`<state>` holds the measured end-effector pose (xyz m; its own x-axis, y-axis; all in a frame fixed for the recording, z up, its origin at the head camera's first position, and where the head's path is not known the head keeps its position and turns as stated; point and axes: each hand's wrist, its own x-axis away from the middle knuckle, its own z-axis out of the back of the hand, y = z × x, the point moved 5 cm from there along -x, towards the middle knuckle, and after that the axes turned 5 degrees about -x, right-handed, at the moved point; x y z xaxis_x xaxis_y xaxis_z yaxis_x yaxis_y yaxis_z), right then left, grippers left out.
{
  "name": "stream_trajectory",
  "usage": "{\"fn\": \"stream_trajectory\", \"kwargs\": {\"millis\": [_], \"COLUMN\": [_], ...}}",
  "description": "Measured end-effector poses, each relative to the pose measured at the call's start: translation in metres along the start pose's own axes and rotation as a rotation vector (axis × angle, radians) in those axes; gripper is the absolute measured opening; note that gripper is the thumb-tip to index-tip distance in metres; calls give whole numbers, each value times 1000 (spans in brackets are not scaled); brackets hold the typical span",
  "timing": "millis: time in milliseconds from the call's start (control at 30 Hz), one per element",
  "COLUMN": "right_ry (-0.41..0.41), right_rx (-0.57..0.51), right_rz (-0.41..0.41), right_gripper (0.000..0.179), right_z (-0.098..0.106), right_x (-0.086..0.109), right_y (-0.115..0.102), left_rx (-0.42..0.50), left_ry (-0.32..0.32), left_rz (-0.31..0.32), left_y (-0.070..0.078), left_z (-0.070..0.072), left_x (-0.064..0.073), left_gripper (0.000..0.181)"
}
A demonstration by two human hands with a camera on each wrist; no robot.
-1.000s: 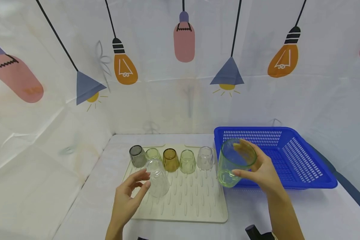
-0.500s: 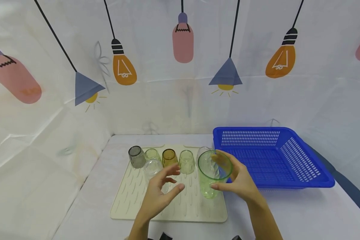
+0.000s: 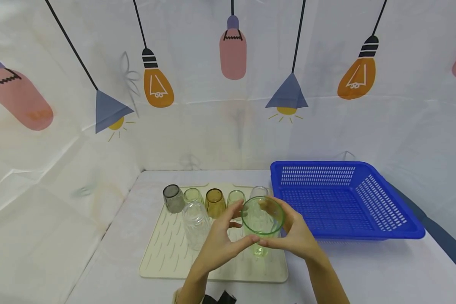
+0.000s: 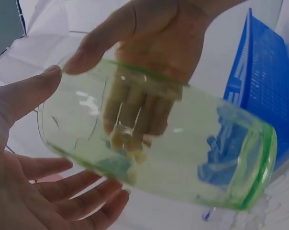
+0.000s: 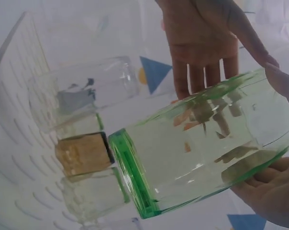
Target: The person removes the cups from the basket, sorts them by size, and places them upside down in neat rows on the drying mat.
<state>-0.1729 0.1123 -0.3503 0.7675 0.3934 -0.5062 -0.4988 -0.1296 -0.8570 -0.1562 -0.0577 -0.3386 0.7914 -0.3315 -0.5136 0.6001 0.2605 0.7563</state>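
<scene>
A tall, green-tinted drinking glass (image 3: 263,223) is upright above the right part of a cream ridged mat (image 3: 163,253). My right hand (image 3: 298,232) grips it from the right, thumb near the rim and fingers curled behind the side. My left hand (image 3: 222,238) is at the glass's left side. In the left wrist view, the left thumb tip (image 4: 51,72) is right at the rim, while the left fingers (image 4: 87,196) extend loosely along the glass. Its thick green base (image 5: 132,177) points toward the mat in the right wrist view.
A tall clear glass (image 3: 196,226) stands on the mat, left of centre. Behind it is a row of small tumblers: grey (image 3: 172,198), light green (image 3: 194,195), amber (image 3: 215,203), another light green (image 3: 235,196) and clear (image 3: 259,192). A blue perforated basket (image 3: 327,211) sits at right.
My right hand has brought the green glass leftward from in front of the basket to over the mat. My left hand has moved right, away from the clear glass, to the green one.
</scene>
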Motion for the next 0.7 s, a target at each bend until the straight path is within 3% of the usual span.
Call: {"fn": "stream_trajectory", "kwargs": {"millis": [133,333,533,700], "right_ry": [7,13,66,91], "right_rx": [24,78,201,324], "right_rz": [6,29,-29,-23], "right_gripper": [85,87,88,88], "right_z": [-2,-6,-11,-15], "right_x": [0,0,1,0], "right_y": [3,9,15,15], "left_rx": [-47,-184,-322,-443], "left_ry": [-16,10,21,15], "left_rz": [50,137,183,209], "left_y": [2,2,3,5], "left_z": [-5,-9,-11,-10], "left_x": [-3,-3,-4,-6], "left_gripper": [84,92,94,92]}}
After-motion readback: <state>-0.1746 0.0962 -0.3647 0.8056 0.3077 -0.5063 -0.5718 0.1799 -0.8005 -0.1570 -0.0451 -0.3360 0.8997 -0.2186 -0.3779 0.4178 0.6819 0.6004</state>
